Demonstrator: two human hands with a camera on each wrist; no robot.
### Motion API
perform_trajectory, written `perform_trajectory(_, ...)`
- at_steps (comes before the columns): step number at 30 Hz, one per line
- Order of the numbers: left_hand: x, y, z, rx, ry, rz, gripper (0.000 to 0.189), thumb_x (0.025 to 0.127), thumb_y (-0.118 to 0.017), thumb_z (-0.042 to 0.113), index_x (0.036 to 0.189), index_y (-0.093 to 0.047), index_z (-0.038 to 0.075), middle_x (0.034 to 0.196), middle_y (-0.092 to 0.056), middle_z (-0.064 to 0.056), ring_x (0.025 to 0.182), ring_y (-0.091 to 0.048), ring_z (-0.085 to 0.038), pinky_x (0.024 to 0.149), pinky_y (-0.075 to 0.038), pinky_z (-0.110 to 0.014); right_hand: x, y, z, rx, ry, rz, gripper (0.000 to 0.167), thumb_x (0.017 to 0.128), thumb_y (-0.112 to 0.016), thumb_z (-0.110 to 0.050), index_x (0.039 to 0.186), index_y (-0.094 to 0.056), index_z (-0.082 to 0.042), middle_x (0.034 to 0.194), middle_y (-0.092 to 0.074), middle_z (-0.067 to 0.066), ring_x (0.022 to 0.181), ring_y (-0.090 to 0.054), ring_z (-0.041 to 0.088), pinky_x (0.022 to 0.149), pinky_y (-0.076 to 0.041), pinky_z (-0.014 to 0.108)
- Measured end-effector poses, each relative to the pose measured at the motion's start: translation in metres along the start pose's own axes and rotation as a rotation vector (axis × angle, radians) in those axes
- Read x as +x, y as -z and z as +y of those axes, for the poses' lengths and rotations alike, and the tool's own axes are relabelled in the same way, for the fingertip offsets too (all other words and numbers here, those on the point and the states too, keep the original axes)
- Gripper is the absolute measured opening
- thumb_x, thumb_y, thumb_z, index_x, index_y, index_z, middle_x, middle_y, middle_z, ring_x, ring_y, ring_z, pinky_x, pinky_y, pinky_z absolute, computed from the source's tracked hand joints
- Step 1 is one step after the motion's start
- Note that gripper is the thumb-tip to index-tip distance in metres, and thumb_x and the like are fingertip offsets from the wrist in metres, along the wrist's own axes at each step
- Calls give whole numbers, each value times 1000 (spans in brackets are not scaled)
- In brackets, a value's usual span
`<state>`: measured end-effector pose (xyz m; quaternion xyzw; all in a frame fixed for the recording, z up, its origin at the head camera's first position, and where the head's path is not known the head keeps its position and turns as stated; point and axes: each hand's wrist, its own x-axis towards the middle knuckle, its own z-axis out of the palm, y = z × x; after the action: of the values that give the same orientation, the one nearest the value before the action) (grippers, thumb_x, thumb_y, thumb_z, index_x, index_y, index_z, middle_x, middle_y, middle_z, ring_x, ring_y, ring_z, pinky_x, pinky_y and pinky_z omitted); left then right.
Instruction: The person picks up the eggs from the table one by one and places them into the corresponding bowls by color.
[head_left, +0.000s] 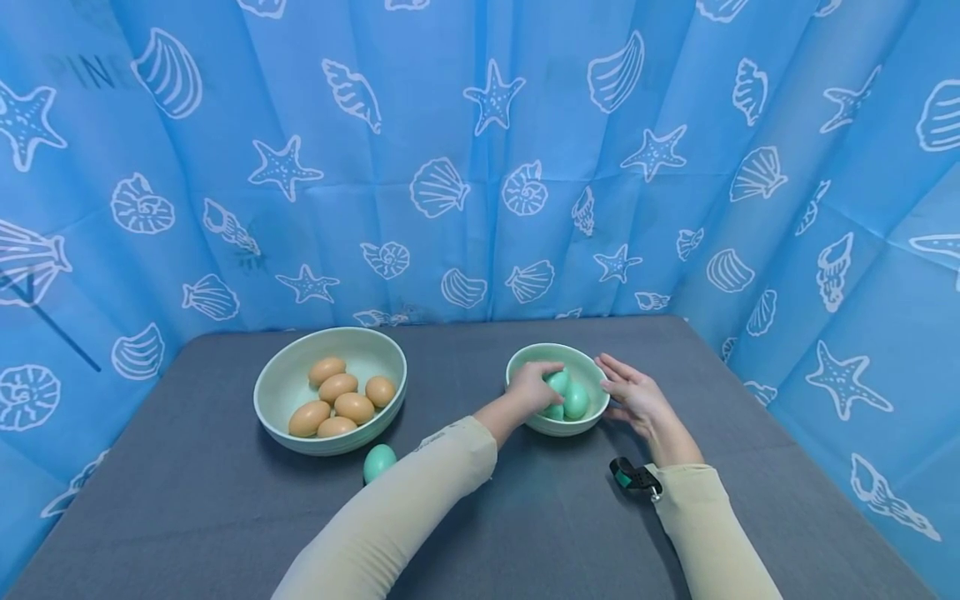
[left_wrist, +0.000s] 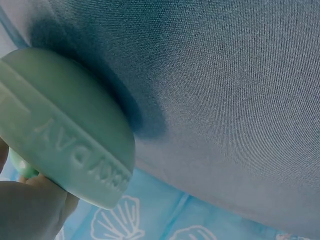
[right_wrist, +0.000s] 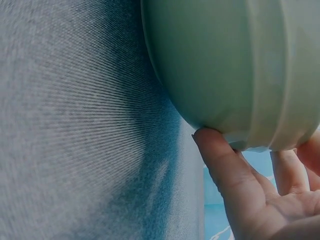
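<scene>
My left hand point(head_left: 531, 390) reaches over the near-left rim into the small pale green bowl point(head_left: 564, 428). Its thumb and fingers curl round a green egg point(head_left: 557, 382) low inside the bowl. Another green egg point(head_left: 576, 401) lies just right of it. From the right, my right hand point(head_left: 637, 401) steadies the bowl with fairly straight fingers. The right wrist view shows its fingertips point(right_wrist: 212, 142) against the bowl's outer wall point(right_wrist: 210, 65). Raised lettering marks the bowl's side point(left_wrist: 75, 145) in the left wrist view, where part of a green egg point(left_wrist: 22, 165) shows beside the left hand.
A larger pale green bowl point(head_left: 330, 444) holding several brown eggs point(head_left: 355, 407) stands at the left. Near my left sleeve lies a loose green egg point(head_left: 380, 461). The grey cloth-covered table point(head_left: 540, 525) meets a blue seashell-patterned curtain point(head_left: 487, 233) at the back and right.
</scene>
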<state>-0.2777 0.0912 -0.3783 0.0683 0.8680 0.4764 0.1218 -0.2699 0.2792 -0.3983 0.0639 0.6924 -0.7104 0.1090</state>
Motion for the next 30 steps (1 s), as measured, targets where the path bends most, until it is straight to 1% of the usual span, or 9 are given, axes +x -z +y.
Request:
perform_trajectory(3, 0, 0, 1, -13, 22, 7, 59, 81, -75, -2, 135, -60, 18, 141, -53, -2, 123, -50, -19, 90, -51, -29, 0, -1, 1, 5, 3, 1, 60, 103, -40, 0, 155, -12, -7, 160, -11, 10, 145, -13, 34, 106, -26, 67)
perform_trajectory(7, -1, 0, 1, -45, 24, 3, 59, 83, -72, -4, 136, -59, 16, 142, -51, -4, 125, -49, -21, 88, -52, -30, 0, -1, 1, 12, 2, 8, 60, 103, -40, 0, 155, -13, -7, 159, -12, 10, 145, -14, 34, 106, -26, 67)
perform_trajectory(11, -3, 3, -2, -73, -2, -1, 57, 85, -69, -6, 137, -58, 14, 143, -51, -7, 125, -48, -22, 84, -53, -29, 0, 0, 1, 16, -2, 12, 59, 103, -40, -1, 155, -14, -8, 159, -13, 10, 145, -15, 32, 107, -27, 66)
perform_trajectory(15, -8, 10, -4, -96, -43, 6, 55, 85, -66, -8, 136, -58, 11, 142, -52, -9, 127, -46, -24, 84, -52, -29, 0, 1, 0, 12, -6, 9, 60, 103, -41, -1, 155, -15, -8, 159, -13, 9, 145, -15, 31, 107, -28, 64)
perform_trajectory(18, -14, 19, -6, -119, -74, -3, 55, 85, -66, -8, 136, -58, 9, 139, -53, -11, 128, -47, -26, 84, -52, -28, -2, 0, 0, 12, -6, 1, 60, 103, -41, -1, 155, -13, -8, 159, -11, 9, 145, -14, 32, 107, -28, 64)
perform_trajectory(21, -22, 29, -7, -154, -86, -28, 55, 86, -65, -6, 138, -56, 9, 138, -54, -13, 127, -48, -29, 83, -53, -30, -2, 0, -1, 14, -5, 4, 60, 102, -41, 0, 155, -14, -8, 159, -12, 9, 145, -14, 32, 107, -28, 65)
perform_trajectory(26, -38, 50, -7, -223, -86, -72, 54, 89, -64, -4, 140, -53, 9, 139, -52, -16, 128, -48, -34, 92, -52, -39, -3, -1, -2, 0, 2, 3, 61, 103, -41, 0, 155, -13, -8, 159, -11, 10, 145, -14, 33, 106, -28, 66)
perform_trajectory(28, -45, 59, -6, -235, -94, -79, 53, 90, -64, -3, 140, -52, 7, 139, -52, -18, 130, -46, -35, 96, -50, -42, -3, -1, -1, -7, 1, 5, 61, 103, -42, 0, 155, -13, -8, 159, -11, 10, 145, -14, 33, 106, -28, 66)
perform_trajectory(30, -52, 67, -5, -248, -104, -86, 53, 90, -64, -3, 141, -52, 6, 139, -51, -19, 130, -46, -36, 97, -49, -42, -2, 0, -1, -15, -1, 10, 61, 103, -42, -1, 155, -13, -8, 159, -11, 10, 145, -15, 33, 106, -29, 65)
